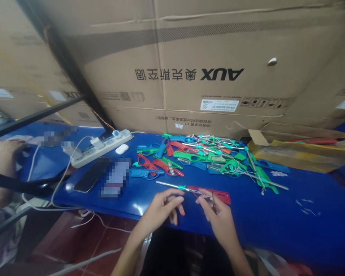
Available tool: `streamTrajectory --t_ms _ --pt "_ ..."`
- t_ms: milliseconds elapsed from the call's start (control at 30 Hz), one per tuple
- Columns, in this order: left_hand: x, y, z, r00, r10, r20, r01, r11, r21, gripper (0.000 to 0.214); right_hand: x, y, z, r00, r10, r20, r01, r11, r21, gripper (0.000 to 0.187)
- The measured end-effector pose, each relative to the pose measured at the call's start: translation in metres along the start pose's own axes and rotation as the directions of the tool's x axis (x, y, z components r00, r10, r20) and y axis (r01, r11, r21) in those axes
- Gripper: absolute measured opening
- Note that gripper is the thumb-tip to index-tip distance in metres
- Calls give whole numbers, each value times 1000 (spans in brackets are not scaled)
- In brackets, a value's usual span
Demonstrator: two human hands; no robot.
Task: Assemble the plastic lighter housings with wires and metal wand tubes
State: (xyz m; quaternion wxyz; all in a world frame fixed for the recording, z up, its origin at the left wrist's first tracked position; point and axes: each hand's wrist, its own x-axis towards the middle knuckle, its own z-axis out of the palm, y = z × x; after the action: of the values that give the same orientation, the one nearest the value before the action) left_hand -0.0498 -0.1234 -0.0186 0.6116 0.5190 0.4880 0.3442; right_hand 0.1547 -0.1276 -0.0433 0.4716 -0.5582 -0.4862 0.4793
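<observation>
A red plastic lighter shell [224, 197] lies flat at the table's front. Beside it is a thin metal tube [168, 185] with a green collar and pale wires [194, 191]. My left hand [167, 206] hovers just below the tube, fingers loosely bent and apart, seemingly holding nothing. Over the red shell, my right hand [218, 214] pinches a small dark part between thumb and fingers; its exact kind is unclear. The fingers partly cover the shell and the wires. Behind both hands spreads a pile of green, blue and red lighter shells [189, 155] with metal tubes and wires.
A white power strip [103, 147] with plugs, a white earbud case [122, 148] and two phone-like slabs, one a dark phone [92, 174], lie left. A large cardboard box [172, 50] stands behind. At right is an open carton [301, 153]. Another person's arm [2, 168] shows far left.
</observation>
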Motion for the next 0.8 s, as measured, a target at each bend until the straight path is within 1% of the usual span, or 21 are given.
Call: streamTrajectory --t_ms 33,67,100,133,167,200,233,267,333,400,467,533,600,700,800 --pt "5 -1 -1 988 141 -68 -133 985 106 36 0 -1 0 1000 8 0 -8 1000 1 50" --pt "10 -2 -2 949 296 -108 -264 935 237 31 -1 -2 0 1000 14 5 -14 1000 3 50" --pt "16 -3 -3 892 439 -106 -373 849 374 27 -1 -3 0 1000 20 13 -20 1000 6 50" --pt "22 -4 -4 835 546 -62 -448 742 499 27 -1 -3 0 999 25 20 -25 1000 11 51" --pt "27 -5 -5 793 609 2 -492 639 592 28 -1 -4 0 999 30 26 -30 999 16 51" --pt "32 -7 -6 772 632 63 -509 557 656 30 -1 -4 0 999 36 32 -36 999 21 51" --pt "36 -9 -7 767 632 109 -513 502 696 31 -1 -4 1 999 42 35 -43 999 27 50" --pt "39 -11 -7 767 627 135 -509 467 723 31 -1 -4 1 998 47 35 -48 998 34 50" --pt "44 -15 -8 770 620 153 -500 437 747 29 -1 -5 2 998 54 22 -55 997 55 51" --pt "45 -18 -8 763 630 149 -504 433 747 27 -1 -6 3 998 62 -9 -61 994 89 55" --pt "46 -17 -8 756 638 148 -515 440 735 25 0 -8 5 996 83 -42 -77 988 133 61" --pt "45 -14 -7 758 632 163 -531 453 716 21 1 -10 6 992 112 -59 -101 980 173 65" --pt "44 -11 -6 761 625 174 -547 473 691 20 2 -10 8 990 121 -73 -104 975 198 66" --pt "43 -10 -7 766 622 163 -551 505 664 21 2 -6 8 991 71 -115 -48 980 192 54" --pt "42 -11 -7 781 604 158 -539 526 658 22 1 -2 3 989 -20 -146 37 993 114 39"
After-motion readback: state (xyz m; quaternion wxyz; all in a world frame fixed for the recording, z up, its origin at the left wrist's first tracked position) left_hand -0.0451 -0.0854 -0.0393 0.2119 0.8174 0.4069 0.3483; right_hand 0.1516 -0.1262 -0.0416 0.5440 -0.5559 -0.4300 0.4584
